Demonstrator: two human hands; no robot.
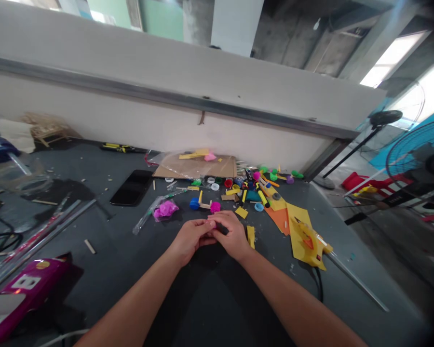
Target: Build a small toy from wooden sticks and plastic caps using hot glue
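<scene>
My left hand (192,239) and my right hand (232,234) meet over the dark table, fingertips pinched together. Something small and mostly hidden is between them; a dark bit shows at the right fingers. Just beyond the hands lie a blue lump (194,203) and a magenta lump (215,207) joined by a small stick, with a yellow piece standing up near the blue one. Pink clay in a clear bag (165,209) rests to the left. A small yellow square (241,212) and a yellow strip (250,236) lie to the right.
A black phone (132,187), cardboard (198,166), pliers (262,194), colored caps and yellow sheets (298,226) lie around. A yellow glue gun (309,241) with a clear stick is at right, a magenta package (36,284) at left. A white partition (166,120) closes the back; a fan (427,159) stands right.
</scene>
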